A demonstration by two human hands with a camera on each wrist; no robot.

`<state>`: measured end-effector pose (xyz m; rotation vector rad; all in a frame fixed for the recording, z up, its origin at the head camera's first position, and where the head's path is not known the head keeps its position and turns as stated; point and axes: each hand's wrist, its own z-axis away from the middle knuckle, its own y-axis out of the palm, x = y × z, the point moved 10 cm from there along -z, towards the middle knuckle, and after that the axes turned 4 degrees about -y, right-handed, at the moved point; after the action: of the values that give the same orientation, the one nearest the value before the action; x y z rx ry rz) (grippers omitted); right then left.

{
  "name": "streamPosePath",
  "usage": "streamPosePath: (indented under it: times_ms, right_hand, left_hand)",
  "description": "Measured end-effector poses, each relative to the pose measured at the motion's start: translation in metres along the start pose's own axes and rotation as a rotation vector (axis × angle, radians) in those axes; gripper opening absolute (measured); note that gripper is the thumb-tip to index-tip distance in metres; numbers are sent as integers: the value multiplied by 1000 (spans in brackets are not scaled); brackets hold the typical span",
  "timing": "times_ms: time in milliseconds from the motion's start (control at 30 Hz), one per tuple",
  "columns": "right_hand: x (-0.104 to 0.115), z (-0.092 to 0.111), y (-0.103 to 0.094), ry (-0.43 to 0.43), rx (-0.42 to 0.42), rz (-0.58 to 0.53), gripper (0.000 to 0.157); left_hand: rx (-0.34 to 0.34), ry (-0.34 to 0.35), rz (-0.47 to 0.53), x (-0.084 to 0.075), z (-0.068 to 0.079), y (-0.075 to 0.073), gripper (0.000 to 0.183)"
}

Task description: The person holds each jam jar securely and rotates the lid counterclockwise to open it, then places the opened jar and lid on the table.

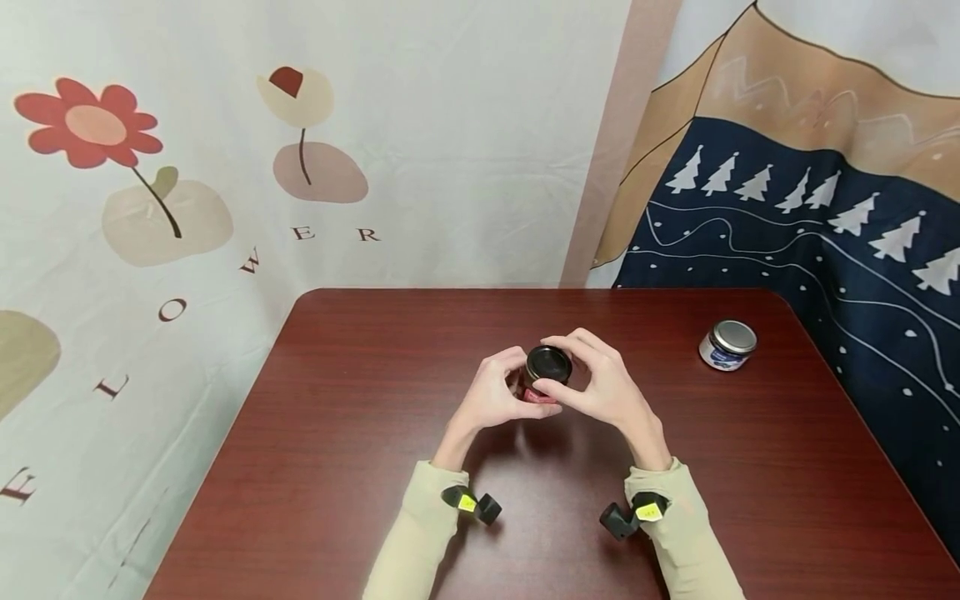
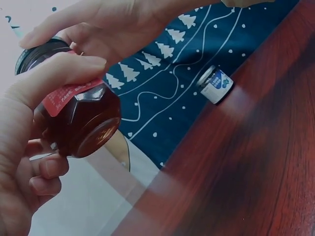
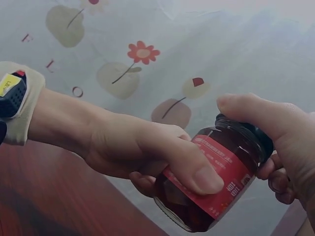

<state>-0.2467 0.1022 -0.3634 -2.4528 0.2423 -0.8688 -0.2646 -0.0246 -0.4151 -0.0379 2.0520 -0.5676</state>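
Item: dark glass jar with red label and black lid; between the hands above the counter, mid-width, toward the far edge; long axis roughly upright, lid uppermost.
Left hand: gripping the body.
Right hand: pinching the lid; both equally near.
Also: silver-lidded jar, far right corner, well apart, outside the hands' space.

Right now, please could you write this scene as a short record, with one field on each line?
Held jar: dark glass jar, red label, black lid on
Left hand: grips the jar's body
Right hand: grips the lid
Other jar: silver lid, on the table, right of both hands, untouched
Backdrop: printed cloths with flowers and white trees
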Motion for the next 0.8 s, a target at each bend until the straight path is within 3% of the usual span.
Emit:
streamPosePath:
  times_ms: [200, 500, 800]
  right_hand:
    - [0, 0, -1, 5, -26, 29, 52]
    - [-3, 1, 0, 23, -26, 42, 56]
    - [-1, 1, 0, 9, -30, 45, 52]
  left_hand:
    - [-65, 21, -69, -3, -1, -7, 35]
    - [-89, 27, -117, -2, -1, -9, 36]
    - [-61, 25, -50, -2, -1, -5, 35]
